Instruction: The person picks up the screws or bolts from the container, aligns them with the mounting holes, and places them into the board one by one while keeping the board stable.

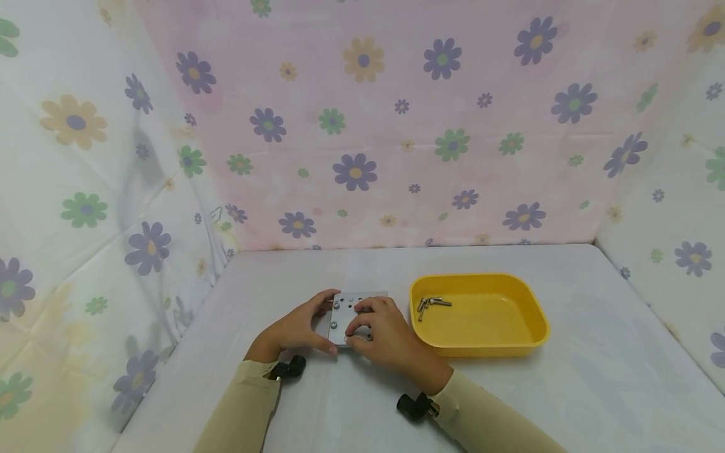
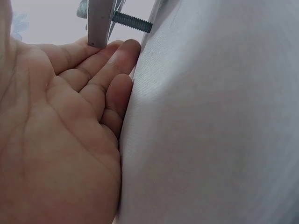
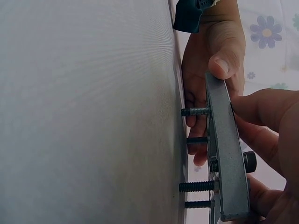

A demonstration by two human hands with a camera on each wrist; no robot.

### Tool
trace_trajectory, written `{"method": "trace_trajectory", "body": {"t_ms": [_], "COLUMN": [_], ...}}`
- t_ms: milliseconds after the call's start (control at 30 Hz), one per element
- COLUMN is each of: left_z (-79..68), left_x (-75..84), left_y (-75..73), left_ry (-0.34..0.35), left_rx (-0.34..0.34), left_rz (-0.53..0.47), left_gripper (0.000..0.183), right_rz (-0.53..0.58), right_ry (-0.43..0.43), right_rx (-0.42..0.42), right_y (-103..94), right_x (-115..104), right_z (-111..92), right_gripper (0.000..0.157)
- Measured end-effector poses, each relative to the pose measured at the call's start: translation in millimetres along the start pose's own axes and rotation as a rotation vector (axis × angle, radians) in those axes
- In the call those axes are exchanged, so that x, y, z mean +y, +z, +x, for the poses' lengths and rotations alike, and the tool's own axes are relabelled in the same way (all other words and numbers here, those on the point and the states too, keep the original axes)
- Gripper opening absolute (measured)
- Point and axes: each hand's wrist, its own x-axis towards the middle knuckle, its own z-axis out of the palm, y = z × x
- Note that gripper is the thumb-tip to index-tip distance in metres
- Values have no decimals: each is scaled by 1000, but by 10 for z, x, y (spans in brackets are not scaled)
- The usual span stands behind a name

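A flat silver metal plate (image 1: 343, 316) with several holes is held just above the white table. My left hand (image 1: 294, 327) grips its left side, thumb at the near edge and fingers at the far corner. Socket-head bolts (image 1: 333, 325) sit in the plate along that side; threaded shanks (image 3: 196, 187) stick out underneath toward the tabletop. Over the plate, my right hand (image 1: 391, 333) pinches with thumb and index finger at its near part, apparently on a bolt whose head the fingertips hide. Another bolt head (image 3: 250, 162) shows beside those fingers in the right wrist view.
Right of the plate stands a yellow tray (image 1: 481, 351), close to my right hand. Several loose bolts (image 1: 433, 303) lie in its left end. Flowered cloth (image 1: 396, 163) walls the white table (image 1: 589, 314) at the back and both sides.
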Motion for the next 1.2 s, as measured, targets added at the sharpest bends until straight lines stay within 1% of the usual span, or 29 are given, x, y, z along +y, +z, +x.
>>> {"method": "trace_trajectory", "body": {"t_ms": [300, 500, 667, 767, 867, 1000, 1100, 1200], "left_z": [-2, -12, 1, -1, -5, -8, -8, 4], "left_x": [-5, -10, -14, -14, -25, -43, -58, -74], "left_y": [-3, -5, -12, -18, -19, -13, -15, -22], "left_ry": [9, 5, -11, -11, -7, 6, 9, 21], "left_rx": [2, -4, 7, 6, 2, 1, 5, 8], "left_rz": [5, 10, 26, 21, 13, 34, 41, 23], "left_gripper": [121, 123, 124, 124, 123, 115, 112, 113], "right_rz": [-5, 36, 133, 171, 181, 192, 196, 186], "right_ry": [2, 23, 53, 48, 14, -28, -17, 3], "right_rx": [-3, -15, 2, 8, 21, 64, 80, 85], "right_y": [5, -29, -116, -174, -225, -295, -365, -464], "right_x": [-2, 2, -31, -69, -107, -137, -158, -163], "right_z": [0, 4, 21, 24, 18, 6, 6, 18], "right_gripper": [5, 6, 8, 8, 9, 9, 10, 14]}}
